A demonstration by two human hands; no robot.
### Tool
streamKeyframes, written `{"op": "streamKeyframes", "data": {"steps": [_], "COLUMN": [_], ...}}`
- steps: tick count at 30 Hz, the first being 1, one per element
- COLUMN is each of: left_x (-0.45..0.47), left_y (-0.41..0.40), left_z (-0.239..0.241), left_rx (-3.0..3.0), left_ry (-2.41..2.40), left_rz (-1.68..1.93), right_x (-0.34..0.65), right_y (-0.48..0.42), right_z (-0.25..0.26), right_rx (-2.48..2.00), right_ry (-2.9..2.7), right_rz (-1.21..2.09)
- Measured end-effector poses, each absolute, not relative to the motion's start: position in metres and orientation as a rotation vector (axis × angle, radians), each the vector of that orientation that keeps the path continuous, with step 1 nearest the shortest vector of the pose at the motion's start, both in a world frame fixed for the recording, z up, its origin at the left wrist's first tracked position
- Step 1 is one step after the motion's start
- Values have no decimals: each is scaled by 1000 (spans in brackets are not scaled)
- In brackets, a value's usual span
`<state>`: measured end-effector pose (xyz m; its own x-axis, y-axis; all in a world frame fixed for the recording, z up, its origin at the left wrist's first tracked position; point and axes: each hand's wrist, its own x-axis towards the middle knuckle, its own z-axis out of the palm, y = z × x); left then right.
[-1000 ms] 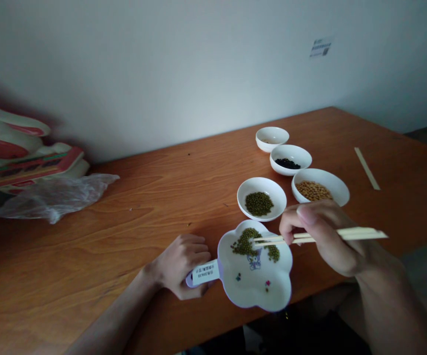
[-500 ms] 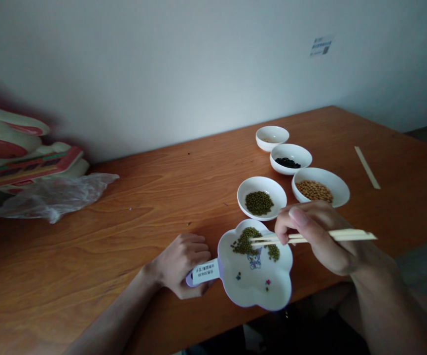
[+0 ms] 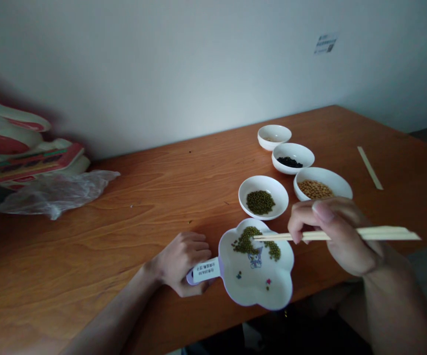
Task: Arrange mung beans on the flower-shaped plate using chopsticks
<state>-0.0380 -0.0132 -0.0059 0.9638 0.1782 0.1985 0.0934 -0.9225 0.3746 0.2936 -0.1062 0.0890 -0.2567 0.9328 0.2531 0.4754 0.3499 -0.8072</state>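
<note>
- Wooden counter (image 3: 124, 222) lies bare beyond the left hand (image 3: 182, 264), which grips the flower dish (image 3: 258, 283) handle at the near edge.
- Right hand (image 3: 332, 231) pinches chopsticks (image 3: 346, 234) over the dish's green beans (image 3: 246, 240).

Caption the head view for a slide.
Right hand holds chopsticks over green beans in a flower-shaped dish; left hand grips its handle.

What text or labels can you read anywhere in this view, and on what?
White sticker on the lilac flower-shaped dish's handle: two printed lines, too small to read.
White label on the grey wall: printed lines with a code mark, too blurred to read.
Nothing else shows any writing.
</note>
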Motion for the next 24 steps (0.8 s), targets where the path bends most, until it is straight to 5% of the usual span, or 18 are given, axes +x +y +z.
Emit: {"op": "streamKeyframes", "data": {"steps": [24], "left_x": [-38], "left_y": [-12], "left_z": [-5], "left_rx": [2747], "left_ry": [180], "left_rz": [349], "right_x": [286], "right_y": [-98], "right_z": [89], "right_rx": [-1254], "right_ry": [-1942], "right_rz": [781]}}
